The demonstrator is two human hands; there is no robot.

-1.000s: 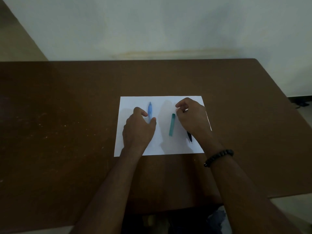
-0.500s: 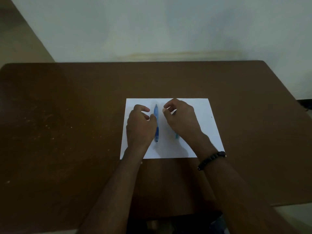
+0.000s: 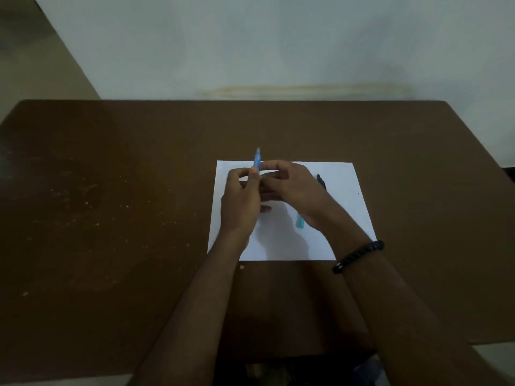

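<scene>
Nearest to me, a black beaded bracelet (image 3: 359,254) sits on the right wrist, above the bare brown bench (image 3: 111,218). Just past it lies the near edge of a white sheet of paper (image 3: 349,215), flat on the bench.

On the sheet a short teal piece (image 3: 300,222) lies partly hidden under the heel of the right grip (image 3: 295,190). Level with it, the left grip (image 3: 242,201) is raised over the left half of the paper. Its fingers and thumb are curled and clamped on the lower part of a blue pen (image 3: 257,162).

The pen is off the paper and stands nearly upright with a slight tilt, its tip over the sheet's far edge. The right grip's curled fingers (image 3: 271,165) reach across to the pen just beside the left thumb. The blur keeps me from telling whether they pinch it or only touch it.

Behind the right grip a black pen (image 3: 321,181) lies on the paper, its near end covered. Beyond the bench's far edge is a pale wall (image 3: 278,51).
</scene>
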